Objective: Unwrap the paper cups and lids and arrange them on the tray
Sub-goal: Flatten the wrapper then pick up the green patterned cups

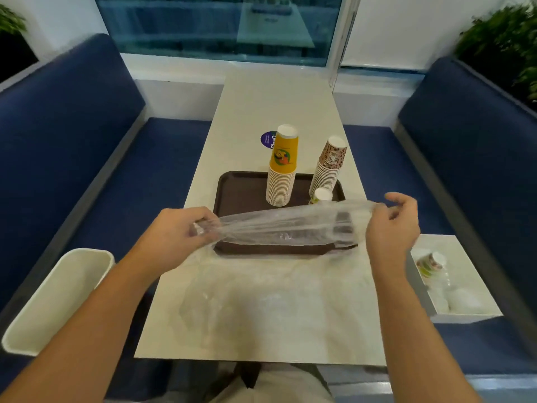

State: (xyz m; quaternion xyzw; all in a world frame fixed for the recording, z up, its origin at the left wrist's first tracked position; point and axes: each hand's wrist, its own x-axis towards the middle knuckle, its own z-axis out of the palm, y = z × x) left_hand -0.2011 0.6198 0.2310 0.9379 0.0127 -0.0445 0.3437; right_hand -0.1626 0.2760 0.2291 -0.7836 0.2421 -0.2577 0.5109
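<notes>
The left hand (180,237) grips one end of a clear wrap (284,225) and the right hand (392,228) pinches the other, holding it stretched above the tray (241,193). On the tray's far side stand upturned cups: a yellow stack (283,170), a brown stack (329,167) and a short stack (321,196). The tray lies on the tabletop (276,106).

Left grip (177,237), right grip (392,228), forearms (87,315) bare; light beige trousers (279,385).

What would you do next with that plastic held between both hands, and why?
Probably drop the wrap into the white bin on the left. It looks empty, stretched between the left hand and right hand above the tray, where cup stacks already stand; more wrapped items wait in the box on the right.
</notes>
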